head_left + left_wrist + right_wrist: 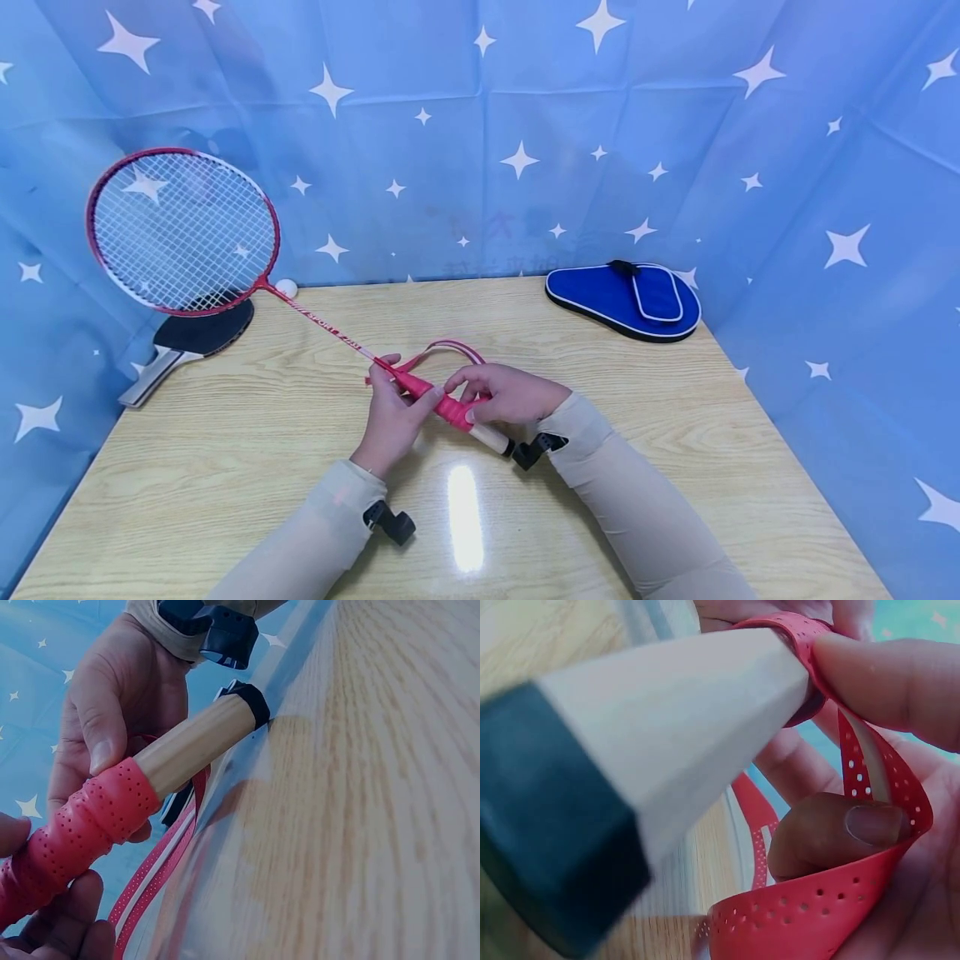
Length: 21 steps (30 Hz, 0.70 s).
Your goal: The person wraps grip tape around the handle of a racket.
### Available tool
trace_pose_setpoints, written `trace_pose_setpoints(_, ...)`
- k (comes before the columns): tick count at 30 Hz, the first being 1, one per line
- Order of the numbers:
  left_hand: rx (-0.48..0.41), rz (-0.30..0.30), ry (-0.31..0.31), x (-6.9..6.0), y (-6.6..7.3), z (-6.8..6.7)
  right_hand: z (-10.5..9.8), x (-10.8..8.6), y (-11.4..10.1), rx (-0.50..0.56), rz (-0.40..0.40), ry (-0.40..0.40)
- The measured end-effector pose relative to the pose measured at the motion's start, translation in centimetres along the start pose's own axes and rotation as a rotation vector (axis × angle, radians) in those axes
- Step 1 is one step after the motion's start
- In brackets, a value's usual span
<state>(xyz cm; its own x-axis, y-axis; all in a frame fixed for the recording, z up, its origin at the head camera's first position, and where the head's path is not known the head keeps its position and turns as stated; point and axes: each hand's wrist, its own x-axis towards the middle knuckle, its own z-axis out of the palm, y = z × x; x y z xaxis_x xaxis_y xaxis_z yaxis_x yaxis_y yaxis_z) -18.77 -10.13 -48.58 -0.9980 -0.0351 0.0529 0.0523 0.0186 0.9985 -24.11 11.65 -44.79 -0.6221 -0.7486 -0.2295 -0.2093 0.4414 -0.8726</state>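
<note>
A red-and-white badminton racket [272, 289] slants across the table, its head raised at the far left. My left hand [393, 427] grips it at the upper handle. Red perforated grip tape [453, 412] is wound around much of the handle. Near the butt, the pale wooden handle [195, 742] is bare and ends in a black cap [562, 817]. With thumb and fingers, my right hand [517, 394] pinches the tape at the lower edge of the winding. A loose length of the tape [802, 911] loops past its fingers and trails behind the handle.
At the back left lie a black table tennis paddle [206, 329], with another handle beside its own, and a white ball [286, 288]. A blue paddle case [600, 293] with white piping rests at the back right. Starred blue cloth [420, 183] hangs around the wooden table [225, 467].
</note>
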Motion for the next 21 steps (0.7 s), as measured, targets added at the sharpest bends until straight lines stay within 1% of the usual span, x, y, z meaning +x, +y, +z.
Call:
trace_pose_setpoints(3, 0.012, -0.011, -0.002, 0.01, 0.07, 0.0, 0.0, -0.01, -0.02, -0.004, 0.001, 0.005)
trace_pose_setpoints(12, -0.032, 0.001, 0.003, 0.06, 0.01, 0.05, -0.08, -0.2, 0.05, -0.013, 0.012, -0.019)
trace_pose_setpoints(21, -0.006, -0.029, -0.009, 0.11, -0.02, -0.08, 0.0, -0.06, 0.15, 0.017, 0.008, 0.006)
